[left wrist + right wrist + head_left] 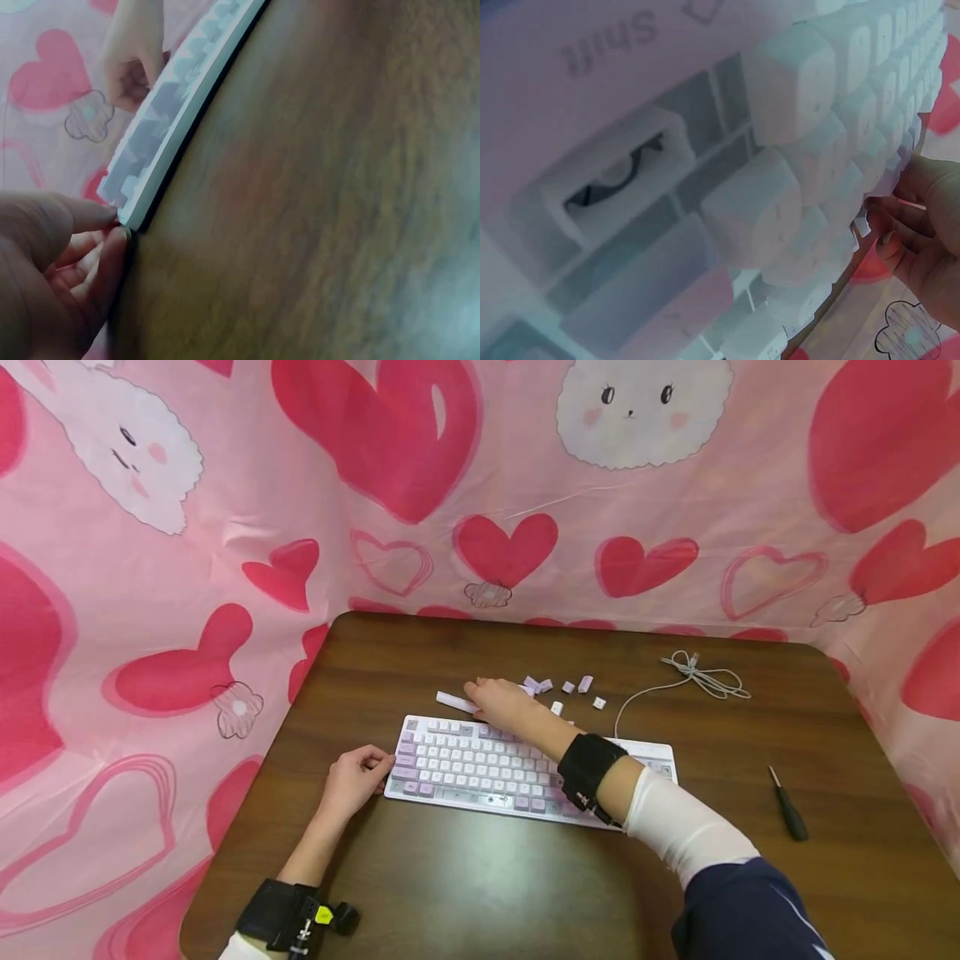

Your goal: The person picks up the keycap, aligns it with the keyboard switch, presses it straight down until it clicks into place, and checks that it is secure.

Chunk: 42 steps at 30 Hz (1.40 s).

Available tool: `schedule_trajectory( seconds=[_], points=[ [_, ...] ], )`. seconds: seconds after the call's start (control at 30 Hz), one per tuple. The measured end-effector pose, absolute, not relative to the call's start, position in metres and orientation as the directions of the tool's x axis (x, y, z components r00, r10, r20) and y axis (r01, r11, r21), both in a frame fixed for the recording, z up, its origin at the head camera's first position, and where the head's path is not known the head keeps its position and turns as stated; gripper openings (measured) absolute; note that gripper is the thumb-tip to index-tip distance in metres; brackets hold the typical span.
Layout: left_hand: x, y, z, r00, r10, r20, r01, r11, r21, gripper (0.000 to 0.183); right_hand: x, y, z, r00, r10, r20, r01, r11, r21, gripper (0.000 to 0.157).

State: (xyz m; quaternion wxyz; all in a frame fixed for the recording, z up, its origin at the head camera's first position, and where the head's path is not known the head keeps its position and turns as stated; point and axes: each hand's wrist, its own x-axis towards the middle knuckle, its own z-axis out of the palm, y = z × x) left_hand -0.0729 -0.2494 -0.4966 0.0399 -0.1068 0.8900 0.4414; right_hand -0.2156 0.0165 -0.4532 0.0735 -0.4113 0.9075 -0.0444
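Note:
A white and lilac keyboard (pixel 480 764) lies on the table, with a bare grey strip (pixel 468 797) in its front row where a long key is absent. At its left edge my left hand (pixel 354 781) pinches the case between thumb and finger, as the left wrist view also shows. My right hand (pixel 504 703) reaches across the keyboard to its back edge, fingers curled downward beside a long white keycap (pixel 453 701). That keycap's right end is hidden under the hand; whether the fingers grip it cannot be seen. Close to the right wrist camera is a lilac Shift key (pixel 630 45).
Several loose white and lilac keycaps (pixel 586 683) lie behind the keyboard. Its bundled white cable (pixel 712 681) rests at the back right. A screwdriver (pixel 789 810) with a black handle lies on the right. Pink heart-patterned cloth (pixel 637 502) hangs around the brown table (pixel 480 877).

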Motion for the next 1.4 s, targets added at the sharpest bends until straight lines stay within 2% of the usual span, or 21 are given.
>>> schedule_trajectory(
  seconds=[0.13, 0.43, 0.77, 1.17, 1.4],
  points=[
    [-0.074, -0.249, -0.495, -0.973, -0.159, -0.169, -0.231, 0.577, 0.784, 0.014, -0.216, 0.016, -0.455, -0.664, -0.743, -0.085, -0.733, 0.669, -0.122, 0.028],
    [-0.076, -0.252, -0.494, -0.966, -0.159, -0.205, -0.259, 0.578, 0.773, 0.014, -0.218, 0.015, -0.459, -0.655, -0.753, -0.064, -0.75, 0.658, -0.065, 0.014],
    [-0.076, -0.251, -0.493, -0.965, -0.16, -0.209, -0.263, 0.577, 0.774, 0.014, -0.218, 0.019, -0.458, -0.676, -0.733, -0.073, -0.731, 0.68, -0.056, 0.016],
    [-0.074, -0.252, -0.494, -0.958, -0.157, -0.24, -0.286, 0.568, 0.772, 0.015, -0.215, 0.032, -0.445, -0.643, -0.76, -0.095, -0.748, 0.65, -0.135, 0.012],
    [-0.074, -0.252, -0.493, -0.96, -0.158, -0.232, -0.28, 0.572, 0.771, 0.015, -0.204, 0.053, -0.425, -0.655, -0.755, -0.013, -0.748, 0.651, -0.129, 0.006]
  ],
)
